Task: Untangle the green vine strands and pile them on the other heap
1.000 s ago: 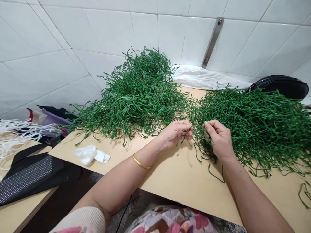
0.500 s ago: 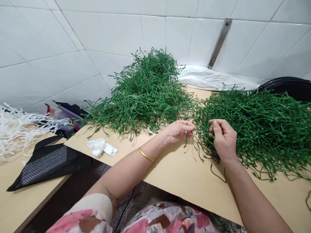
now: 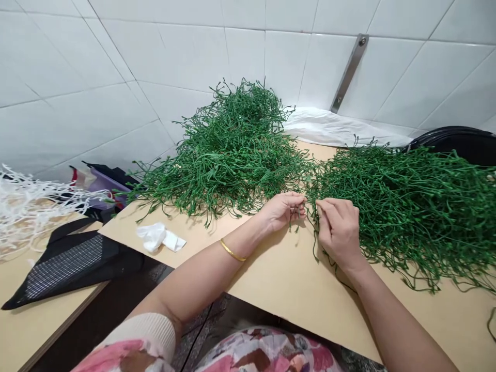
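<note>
Two large heaps of thin green cords with knotted ends lie on the pale board: a left heap (image 3: 228,155) and a right heap (image 3: 418,206). My left hand (image 3: 284,211), with a gold bangle on its forearm, is closed in a pinch on a green cord (image 3: 297,227) at the near edge between the heaps. Just to its right, my right hand (image 3: 339,230) is also pinched, its fingertips close to the left ones by the right heap. Whatever sits between the right fingertips is too small to make out. A few loose cords trail beneath the right hand.
A crumpled white tissue (image 3: 160,237) lies on the board (image 3: 279,284) left of my forearm. White cords (image 3: 42,206) and a black mesh bag (image 3: 65,263) rest on another table at left. Behind are white cloth (image 3: 325,126), a black rounded object (image 3: 457,142) and the tiled wall.
My right hand has moved left, closer to my left hand, and turned so its knuckles face up. The left hand has stayed nearly in place, still pinching.
</note>
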A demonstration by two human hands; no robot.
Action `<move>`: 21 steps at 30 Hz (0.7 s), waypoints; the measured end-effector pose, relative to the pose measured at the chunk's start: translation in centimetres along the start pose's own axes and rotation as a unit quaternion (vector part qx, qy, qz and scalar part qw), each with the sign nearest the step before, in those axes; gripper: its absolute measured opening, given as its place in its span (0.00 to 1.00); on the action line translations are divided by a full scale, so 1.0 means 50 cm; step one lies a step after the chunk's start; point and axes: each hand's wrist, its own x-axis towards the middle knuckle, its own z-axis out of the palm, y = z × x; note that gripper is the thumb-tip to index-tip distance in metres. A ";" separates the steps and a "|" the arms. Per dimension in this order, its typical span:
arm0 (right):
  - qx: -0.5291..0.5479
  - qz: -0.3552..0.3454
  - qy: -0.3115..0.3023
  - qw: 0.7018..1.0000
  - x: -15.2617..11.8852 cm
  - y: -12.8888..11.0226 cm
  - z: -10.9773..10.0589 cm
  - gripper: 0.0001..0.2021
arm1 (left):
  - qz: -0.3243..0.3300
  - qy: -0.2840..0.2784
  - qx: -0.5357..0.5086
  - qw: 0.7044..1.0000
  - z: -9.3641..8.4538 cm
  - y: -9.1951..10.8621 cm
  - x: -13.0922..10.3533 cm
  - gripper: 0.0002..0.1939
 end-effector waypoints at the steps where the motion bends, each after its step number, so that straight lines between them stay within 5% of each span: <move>1: 0.008 0.023 0.012 1.000 0.001 0.006 0.001 0.09 | 0.004 -0.001 0.000 1.000 0.000 0.001 0.000 0.03; 6: 0.042 0.079 0.043 0.995 0.006 0.022 0.000 0.10 | 0.023 -0.001 0.009 1.000 0.001 0.005 -0.003 0.02; 17: 0.165 0.200 -0.003 0.966 0.014 0.027 -0.018 0.08 | 0.095 -0.006 0.092 0.991 0.001 0.005 -0.002 0.04; 19: 0.190 0.230 -0.005 0.955 0.017 0.024 -0.023 0.09 | 0.178 0.035 0.201 0.963 0.004 0.000 -0.005 0.04; 21: 0.206 0.251 0.000 0.946 0.020 0.022 -0.027 0.09 | 0.311 0.084 0.328 0.888 0.008 -0.004 -0.012 0.04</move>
